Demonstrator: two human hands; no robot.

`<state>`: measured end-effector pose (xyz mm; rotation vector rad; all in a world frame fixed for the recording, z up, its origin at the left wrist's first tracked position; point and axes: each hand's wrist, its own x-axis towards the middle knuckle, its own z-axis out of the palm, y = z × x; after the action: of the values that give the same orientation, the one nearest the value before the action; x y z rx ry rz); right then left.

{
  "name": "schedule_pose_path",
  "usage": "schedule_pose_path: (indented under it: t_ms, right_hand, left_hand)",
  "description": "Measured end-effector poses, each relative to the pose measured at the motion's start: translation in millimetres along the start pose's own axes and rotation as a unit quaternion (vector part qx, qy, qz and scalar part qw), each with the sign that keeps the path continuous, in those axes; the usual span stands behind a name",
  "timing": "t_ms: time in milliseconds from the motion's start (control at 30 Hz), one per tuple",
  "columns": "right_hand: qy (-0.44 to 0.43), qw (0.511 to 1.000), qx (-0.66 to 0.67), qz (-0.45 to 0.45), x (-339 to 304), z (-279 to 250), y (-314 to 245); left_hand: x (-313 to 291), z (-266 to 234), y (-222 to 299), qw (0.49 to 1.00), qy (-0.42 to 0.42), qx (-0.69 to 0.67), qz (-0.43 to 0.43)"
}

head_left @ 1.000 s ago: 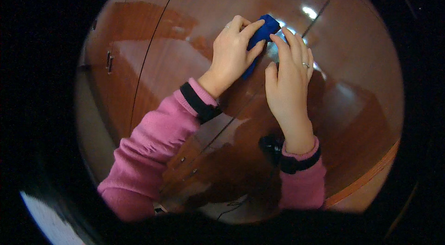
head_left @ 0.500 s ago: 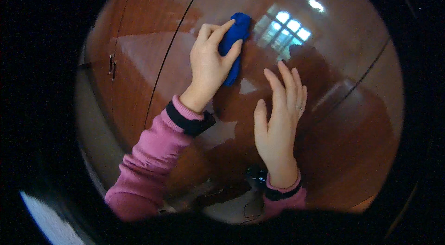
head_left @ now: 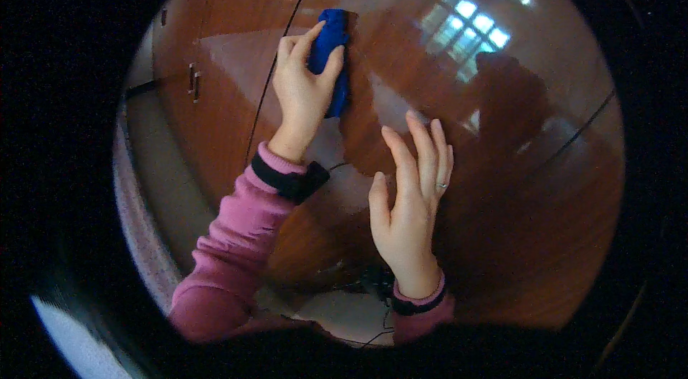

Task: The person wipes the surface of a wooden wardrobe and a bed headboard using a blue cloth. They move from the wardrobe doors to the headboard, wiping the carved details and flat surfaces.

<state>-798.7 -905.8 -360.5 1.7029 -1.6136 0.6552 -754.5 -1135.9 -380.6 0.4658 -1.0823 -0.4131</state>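
A folded blue cloth (head_left: 331,49) lies against a glossy reddish-brown wooden surface (head_left: 516,228). My left hand (head_left: 301,82) grips the cloth along its left side, thumb and fingers curled on it. Lower and to the right, my right hand (head_left: 410,210) holds nothing; its fingers are stretched out and spread a little, and a ring shows on one finger. Whether its palm touches the wood I cannot tell. Both wrists carry dark bands over pink sleeves.
Metal handles (head_left: 194,83) sit on the wood at left, near dark seam lines (head_left: 265,96). A bright window reflection (head_left: 469,35) shines at upper right. Black cables (head_left: 376,336) and a dark object (head_left: 376,280) lie near my right wrist.
My left hand and the blue cloth have shifted left and slightly up in the picture. The right hand appears lower and further left. The view itself has turned a little.
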Motion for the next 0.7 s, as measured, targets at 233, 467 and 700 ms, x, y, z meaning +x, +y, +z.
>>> schedule_pose_path:
  t_ms: [233,467,700]
  right_hand:
    - [0.037,0.998,0.05,0.0,-24,-1,1]
    - [0.069,0.993,0.096,-0.02,-31,6,1]
    - [0.071,0.988,0.132,-0.038,-36,7,-7]
  left_hand:
    - [-38,-9,26,0.999,-0.042,0.002,0.013]
    - [-102,-37,38,0.99,-0.118,-0.016,0.068]
    - [-143,-68,39,0.985,-0.152,-0.01,0.077]
